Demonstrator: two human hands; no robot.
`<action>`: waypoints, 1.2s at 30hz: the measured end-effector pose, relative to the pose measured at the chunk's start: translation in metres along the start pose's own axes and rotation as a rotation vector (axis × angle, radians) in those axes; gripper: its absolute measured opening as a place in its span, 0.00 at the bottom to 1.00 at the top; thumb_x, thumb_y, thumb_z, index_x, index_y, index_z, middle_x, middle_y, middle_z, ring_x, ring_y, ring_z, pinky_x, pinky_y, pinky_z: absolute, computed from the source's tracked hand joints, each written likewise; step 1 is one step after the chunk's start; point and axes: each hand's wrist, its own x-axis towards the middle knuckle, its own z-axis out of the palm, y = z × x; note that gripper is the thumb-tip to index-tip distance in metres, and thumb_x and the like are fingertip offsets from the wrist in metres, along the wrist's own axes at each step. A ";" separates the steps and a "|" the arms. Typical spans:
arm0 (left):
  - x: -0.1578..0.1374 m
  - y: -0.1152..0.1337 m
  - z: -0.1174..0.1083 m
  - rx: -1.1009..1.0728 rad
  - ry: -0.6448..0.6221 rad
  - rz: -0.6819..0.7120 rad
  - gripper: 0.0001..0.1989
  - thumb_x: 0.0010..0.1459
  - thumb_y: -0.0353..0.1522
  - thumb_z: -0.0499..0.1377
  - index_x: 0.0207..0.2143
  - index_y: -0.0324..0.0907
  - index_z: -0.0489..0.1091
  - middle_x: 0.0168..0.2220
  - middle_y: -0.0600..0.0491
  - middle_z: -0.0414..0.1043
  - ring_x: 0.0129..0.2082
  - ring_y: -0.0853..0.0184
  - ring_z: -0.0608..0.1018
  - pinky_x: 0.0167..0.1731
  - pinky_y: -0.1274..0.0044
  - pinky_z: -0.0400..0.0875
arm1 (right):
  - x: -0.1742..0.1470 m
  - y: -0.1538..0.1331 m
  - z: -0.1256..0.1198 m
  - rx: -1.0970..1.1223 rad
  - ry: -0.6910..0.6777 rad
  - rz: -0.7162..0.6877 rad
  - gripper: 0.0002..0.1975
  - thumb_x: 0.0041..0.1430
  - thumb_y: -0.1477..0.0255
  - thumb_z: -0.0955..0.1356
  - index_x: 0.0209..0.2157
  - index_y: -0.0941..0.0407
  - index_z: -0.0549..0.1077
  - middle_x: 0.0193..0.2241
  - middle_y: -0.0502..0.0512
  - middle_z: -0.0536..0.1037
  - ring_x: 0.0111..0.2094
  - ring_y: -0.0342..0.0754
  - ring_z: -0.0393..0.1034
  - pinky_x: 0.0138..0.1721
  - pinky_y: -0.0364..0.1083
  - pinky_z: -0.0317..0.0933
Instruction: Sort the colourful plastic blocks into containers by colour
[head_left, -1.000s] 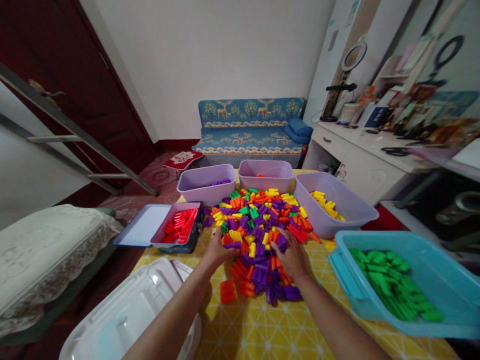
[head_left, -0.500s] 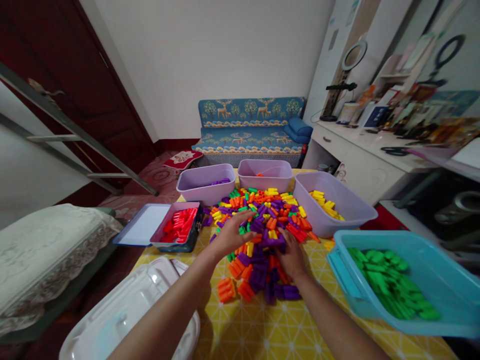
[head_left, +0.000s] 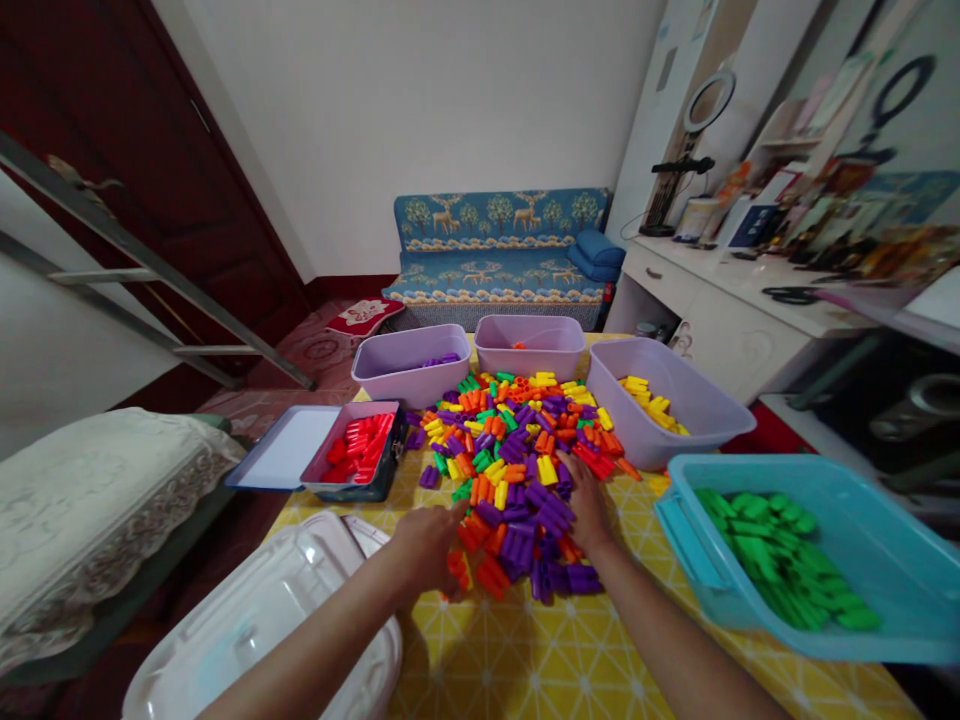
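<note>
A heap of plastic toy pieces (head_left: 517,470) in purple, orange, yellow and green lies on the table, many shaped like short joined tubes. At the heap's near left edge, my left hand (head_left: 429,545) is half open, its fingers apart and touching orange pieces (head_left: 459,572); some fingertips are hidden. My right hand (head_left: 589,503) is cupped against the right side of the heap, beside purple pieces (head_left: 551,510). Its fingers are spread and partly hidden from me, and no piece shows held in it.
Lilac bins (head_left: 411,372) stand behind the heap; the right one (head_left: 671,385) contains yellow pieces. A turquoise bin (head_left: 697,570) with green pieces is at right. Left are an open tin (head_left: 352,490) of red pieces and a white lid (head_left: 262,620). A patterned sofa (head_left: 502,262) stands beyond.
My left hand has moved from over the middle of the heap down and toward me to its near left edge. My right hand stays at the right side, nearly unmoved.
</note>
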 end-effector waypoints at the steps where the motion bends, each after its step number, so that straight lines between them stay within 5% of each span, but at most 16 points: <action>1: -0.003 0.009 0.005 0.054 -0.035 0.009 0.58 0.28 0.34 0.75 0.65 0.48 0.57 0.48 0.42 0.75 0.45 0.47 0.79 0.43 0.65 0.72 | 0.000 0.000 0.000 -0.002 0.002 -0.007 0.35 0.49 0.73 0.64 0.61 0.56 0.60 0.56 0.63 0.70 0.59 0.57 0.63 0.59 0.58 0.60; 5: -0.007 0.025 0.020 0.161 -0.049 -0.030 0.59 0.40 0.30 0.70 0.70 0.48 0.40 0.54 0.39 0.68 0.44 0.50 0.80 0.40 0.67 0.74 | 0.001 0.000 0.000 0.005 0.015 -0.008 0.33 0.50 0.71 0.64 0.60 0.59 0.62 0.55 0.65 0.70 0.58 0.57 0.64 0.58 0.57 0.60; 12: 0.011 0.004 0.022 0.016 0.173 -0.095 0.42 0.54 0.26 0.57 0.68 0.47 0.44 0.59 0.38 0.61 0.49 0.54 0.78 0.43 0.69 0.72 | 0.002 -0.002 -0.001 0.010 0.012 0.021 0.32 0.51 0.71 0.64 0.60 0.58 0.63 0.54 0.63 0.72 0.57 0.57 0.65 0.58 0.57 0.60; 19: 0.018 0.008 0.036 -0.307 0.205 -0.012 0.42 0.44 0.31 0.67 0.61 0.42 0.54 0.54 0.41 0.64 0.50 0.56 0.75 0.46 0.70 0.70 | 0.001 -0.002 -0.001 0.003 0.008 0.004 0.31 0.53 0.70 0.64 0.60 0.59 0.63 0.55 0.65 0.71 0.57 0.56 0.64 0.58 0.57 0.60; 30: 0.028 0.018 0.040 -0.175 0.352 -0.030 0.26 0.52 0.47 0.62 0.48 0.42 0.66 0.46 0.44 0.68 0.38 0.60 0.77 0.34 0.74 0.68 | 0.001 -0.001 -0.001 0.003 0.008 -0.014 0.33 0.51 0.70 0.65 0.60 0.60 0.62 0.55 0.67 0.70 0.58 0.57 0.64 0.58 0.57 0.61; 36: 0.048 -0.005 0.024 -0.444 0.370 -0.007 0.08 0.45 0.33 0.65 0.27 0.41 0.69 0.27 0.55 0.70 0.29 0.67 0.75 0.30 0.78 0.67 | 0.001 -0.002 -0.004 0.015 0.001 -0.014 0.33 0.50 0.71 0.65 0.60 0.61 0.62 0.55 0.67 0.70 0.58 0.57 0.64 0.58 0.57 0.61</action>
